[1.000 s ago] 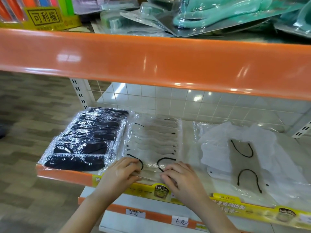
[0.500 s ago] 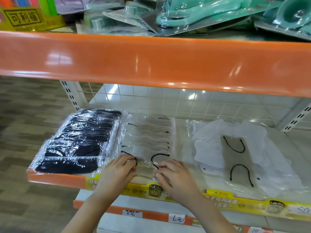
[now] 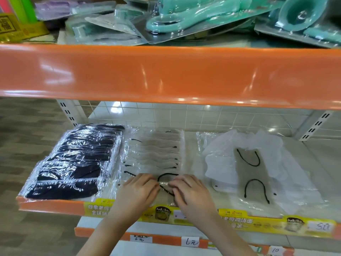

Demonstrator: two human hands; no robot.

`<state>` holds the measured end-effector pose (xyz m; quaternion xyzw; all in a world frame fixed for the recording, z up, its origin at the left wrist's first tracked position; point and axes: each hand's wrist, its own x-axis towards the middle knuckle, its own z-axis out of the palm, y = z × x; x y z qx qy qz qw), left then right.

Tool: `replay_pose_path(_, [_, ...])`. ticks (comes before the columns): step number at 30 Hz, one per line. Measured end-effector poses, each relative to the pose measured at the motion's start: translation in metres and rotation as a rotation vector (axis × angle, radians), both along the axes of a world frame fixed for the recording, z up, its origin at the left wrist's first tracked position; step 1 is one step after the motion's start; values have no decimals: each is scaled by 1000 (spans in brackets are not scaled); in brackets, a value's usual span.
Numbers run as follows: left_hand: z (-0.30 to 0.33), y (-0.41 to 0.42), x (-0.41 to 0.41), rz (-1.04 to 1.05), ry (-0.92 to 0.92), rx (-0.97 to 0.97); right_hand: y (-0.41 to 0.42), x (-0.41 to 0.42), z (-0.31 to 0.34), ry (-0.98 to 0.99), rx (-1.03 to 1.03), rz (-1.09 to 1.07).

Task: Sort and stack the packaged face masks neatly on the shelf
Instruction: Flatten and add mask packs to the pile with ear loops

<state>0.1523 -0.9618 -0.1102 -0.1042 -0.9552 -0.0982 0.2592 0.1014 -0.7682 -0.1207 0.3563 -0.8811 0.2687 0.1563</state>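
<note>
White metal shelf (image 3: 190, 154) with orange front lip and yellow printed label strip (image 3: 258, 221) along its edge; white wire-grid back panel (image 3: 184, 115) behind.

Left section: row of black face masks in clear crinkled plastic packets (image 3: 77, 163), overlapped from back to front, nearest packet at the front lip.

Middle section: row of pale beige face masks with black ear loops in clear plastic packets (image 3: 153, 154), overlapped likewise, just beside the black row.

Front of middle row: left hand (image 3: 137, 192) and right hand (image 3: 190, 193) side by side, palms down, fingers curled onto the nearest clear packet (image 3: 166, 182). Fingertips of both meeting around a black ear loop; gripping or merely pressing, cannot tell. Forearms reaching in from below the front edge.

Right section: loose heap of white face masks in clear packets (image 3: 221, 163), unstacked, with one beige mask with two black ear loops (image 3: 249, 174) lying lengthwise on top. Well apart from the hands.

Upper orange shelf edge (image 3: 166, 74) overhead, bearing teal plastic goods in clear blister packs (image 3: 203, 15) piled untidily; yellow printed box (image 3: 11, 26) at far left.

Lower shelf edge below: handwritten white price tags (image 3: 190, 242), one reading "6元".
</note>
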Motion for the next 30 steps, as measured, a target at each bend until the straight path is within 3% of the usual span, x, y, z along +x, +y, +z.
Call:
replay_pose_path(9, [3,77,-40,-159,26,46,62,-14,8,11,48,-223])
replay_pose_path(19, [1,162,-67,-157,-64,88,132,-29,3,39,109,-470])
replay_pose_path(23, [-7,189,-74,-174,1,143,155,-33,1,50,145,-534])
replay_pose_path(30, [-20,222,-84,-120,35,174,181,-40,-16,-83,203,-655])
